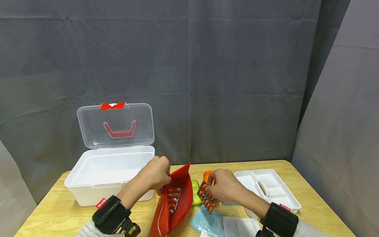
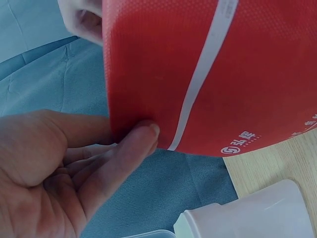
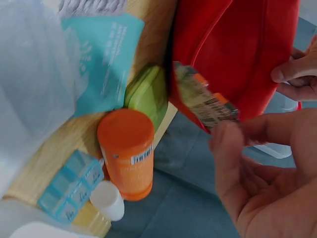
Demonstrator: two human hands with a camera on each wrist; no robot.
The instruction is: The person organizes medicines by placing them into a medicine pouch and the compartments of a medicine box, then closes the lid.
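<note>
My left hand (image 1: pixel 158 172) pinches the upper edge of a red zip pouch (image 1: pixel 154 223), holding it tilted with its mouth spread. Inside the pouch lies a blister pack (image 1: pixel 173 199) of capsules. In the left wrist view, thumb and fingers (image 2: pixel 141 136) grip the pouch's corner beside a pale stripe. Just right of the pouch, my right hand (image 1: pixel 225 185) pinches a second blister pack (image 1: pixel 206 198) with orange-and-dark capsules. The right wrist view has this pack (image 3: pixel 205 101) in front of the pouch opening, held by thumb and forefinger.
A white box (image 1: pixel 95 191) with its clear lid (image 1: pixel 94 128) raised stands left. A divided white tray (image 1: pixel 281 189) is at right. Between them are a green case (image 3: pixel 148 94), an orange bottle (image 3: pixel 126 153), a blue pill organizer (image 3: pixel 72 188), a small white bottle (image 3: pixel 107 200) and a teal packet (image 3: pixel 106 59).
</note>
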